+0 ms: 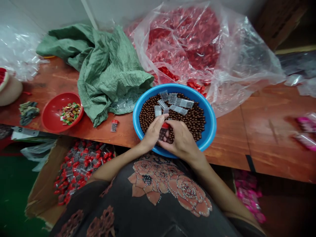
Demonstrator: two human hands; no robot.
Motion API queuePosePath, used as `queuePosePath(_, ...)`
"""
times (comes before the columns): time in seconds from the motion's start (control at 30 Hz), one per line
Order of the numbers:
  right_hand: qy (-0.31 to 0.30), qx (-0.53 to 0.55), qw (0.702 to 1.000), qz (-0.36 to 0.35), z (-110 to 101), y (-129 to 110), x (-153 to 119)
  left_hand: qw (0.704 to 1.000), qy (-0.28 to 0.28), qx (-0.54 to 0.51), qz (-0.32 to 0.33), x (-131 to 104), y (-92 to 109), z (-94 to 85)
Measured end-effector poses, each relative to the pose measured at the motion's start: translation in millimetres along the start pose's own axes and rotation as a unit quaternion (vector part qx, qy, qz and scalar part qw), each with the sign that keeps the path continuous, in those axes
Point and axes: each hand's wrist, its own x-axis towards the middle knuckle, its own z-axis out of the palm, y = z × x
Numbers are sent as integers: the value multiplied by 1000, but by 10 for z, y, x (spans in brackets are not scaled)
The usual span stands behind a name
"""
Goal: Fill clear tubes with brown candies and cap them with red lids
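Observation:
Over the near side of a blue basin (211, 116), both my hands are closed around one small clear container (163, 133) with a red cap (165, 125) and dark contents. My left hand (153, 131) grips it from the left, fingers near the cap. From the right, my right hand (182, 140) wraps it, with fingertips visible behind the clear wall. Round brown balls (195, 121) fill the basin. Several clear empty containers (181, 102) lie on top of them. A filled container with a red cap (114, 125) stands on the table left of the basin.
Behind the basin a clear plastic bag (182, 42) holds many red pieces. Green cloth (106, 65) lies at its left, near a red bowl (49, 115) with wrapped sweets. Below the table edge, a cardboard box (40, 191) holds many red-capped containers. A wooden table (227, 141) supports the basin.

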Motion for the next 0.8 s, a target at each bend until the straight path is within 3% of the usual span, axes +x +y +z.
queuePosePath(0.17, -16, -58, 998, -35, 12, 81, -35, 1000, -25, 15, 6, -38, -4, 59)
queuePosePath(0.27, -43, -38, 998, 12, 2, 79, -57, 999, -28, 16, 9, -43, 0, 56)
queuePosePath(0.37, -56, 50, 993, 88, -38, 94, -71, 999, -41, -7, 9, -30, 17, 13)
queuePosePath(0.43, -70, 146, 972, 168, -69, 147, -86, 998, -68, -12, 4, -27, 49, -30)
queuePosePath(0.5, -80, 255, 933, 242, -99, 218, -108, 995, -93, 20, -3, -31, 94, -69)
queuePosePath(0.6, -56, 346, 895, 276, -145, 274, -133, 989, -82, 118, 22, -31, 152, -99)
queuePosePath(0.7, 12, 263, 939, 221, -179, 213, -125, 980, -49, 178, 75, 1, 139, -89)
queuePosePath(0.8, 22, 122, 987, 98, -149, 105, -106, 979, -16, 183, 94, 44, 59, -45)
